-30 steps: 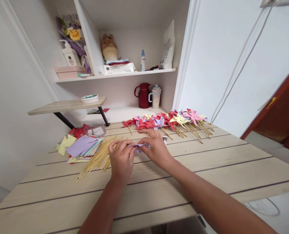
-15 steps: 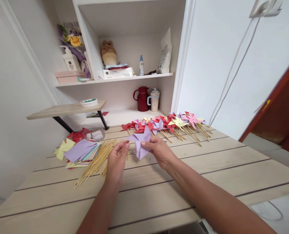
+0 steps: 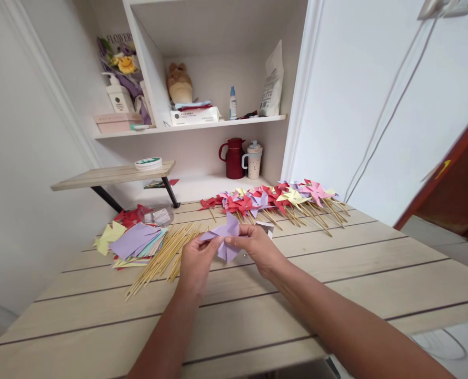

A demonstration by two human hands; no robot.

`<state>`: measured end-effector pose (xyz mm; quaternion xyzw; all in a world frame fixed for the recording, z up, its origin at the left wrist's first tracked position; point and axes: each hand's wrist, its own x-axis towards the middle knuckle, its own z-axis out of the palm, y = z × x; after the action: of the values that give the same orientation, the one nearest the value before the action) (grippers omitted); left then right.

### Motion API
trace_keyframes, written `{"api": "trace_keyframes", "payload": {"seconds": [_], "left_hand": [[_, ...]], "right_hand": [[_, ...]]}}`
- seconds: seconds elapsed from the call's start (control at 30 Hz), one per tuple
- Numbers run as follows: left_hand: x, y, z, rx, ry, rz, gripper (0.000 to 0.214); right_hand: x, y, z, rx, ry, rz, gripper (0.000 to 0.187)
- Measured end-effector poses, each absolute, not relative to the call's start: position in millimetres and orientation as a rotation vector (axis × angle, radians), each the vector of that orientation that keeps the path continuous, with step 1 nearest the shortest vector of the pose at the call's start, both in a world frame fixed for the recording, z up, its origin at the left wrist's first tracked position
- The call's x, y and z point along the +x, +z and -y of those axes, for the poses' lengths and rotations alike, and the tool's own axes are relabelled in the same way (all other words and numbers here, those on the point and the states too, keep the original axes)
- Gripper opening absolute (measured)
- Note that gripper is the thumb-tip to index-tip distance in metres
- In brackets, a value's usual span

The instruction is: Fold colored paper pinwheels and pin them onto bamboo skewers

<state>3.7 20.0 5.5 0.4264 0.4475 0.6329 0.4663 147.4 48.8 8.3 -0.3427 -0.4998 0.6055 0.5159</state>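
Lettering (image 3: pixel 119 39) in the head view is spelling FLOWERS at eleven o'clock from the hands; print on the white packet (image 3: pixel 196 116), pump bottle (image 3: pixel 120 99) and standing bag (image 3: pixel 272 84) is proving too small to read. One dark red jug (image 3: pixel 234 159) and one lidded cup (image 3: pixel 254 160) are standing between twelve and one o'clock. Many pinwheels (image 3: pixel 277 196) are lying at two o'clock on the worktop (image 3: pixel 257 321), overlapping too much to count; thin sticks (image 3: pixel 160 261) and one stack of paper (image 3: pixel 135 241) are lying near nine o'clock, the sticks also uncountable. One lilac pinwheel (image 3: pixel 231 228) is sitting between both hands: the left hand (image 3: pixel 196 262) is pinching it from nine o'clock, the right hand (image 3: pixel 261 251) from three, fingers closing on the paper, both thumbs pressing near its middle.
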Motion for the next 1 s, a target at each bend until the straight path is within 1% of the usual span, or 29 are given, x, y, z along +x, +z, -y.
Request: {"api": "trace_keyframes", "payload": {"seconds": [0.2, 0.33, 0.47, 0.6, 0.73, 0.83, 0.9, 1.0], "left_hand": [[3, 7, -20, 1.124, 1.524, -1.134, 0.032], [3, 9, -18, 1.185, 1.566, -1.216, 0.025], [3, 8, -19, 1.142, 1.595, -1.254, 0.020], [1, 3, -22, 0.950, 1.628, -1.177, 0.027], [-6, 3, -24, 0.819, 1.678, -1.106, 0.032], [-12, 6, -24, 0.716, 1.717, -1.027, 0.034], [-15, 9, -23, 0.646, 1.749, -0.995, 0.033], [-17, 10, -23, 0.581, 1.748, -0.979, 0.031]], "right_hand": [[148, 4, -51, -0.841, 1.452, 1.197, 0.022], [147, 4, -50, -0.825, 1.461, 1.211, 0.023], [146, 5, -48, -0.839, 1.486, 1.234, 0.028], [147, 6, -46, -0.785, 1.462, 1.315, 0.035], [149, 7, -42, -0.779, 1.351, 1.383, 0.047], [151, 8, -40, -0.696, 1.273, 1.494, 0.055], [151, 8, -39, -0.671, 1.176, 1.602, 0.056], [150, 8, -40, -0.724, 0.883, 1.774, 0.048]]}}
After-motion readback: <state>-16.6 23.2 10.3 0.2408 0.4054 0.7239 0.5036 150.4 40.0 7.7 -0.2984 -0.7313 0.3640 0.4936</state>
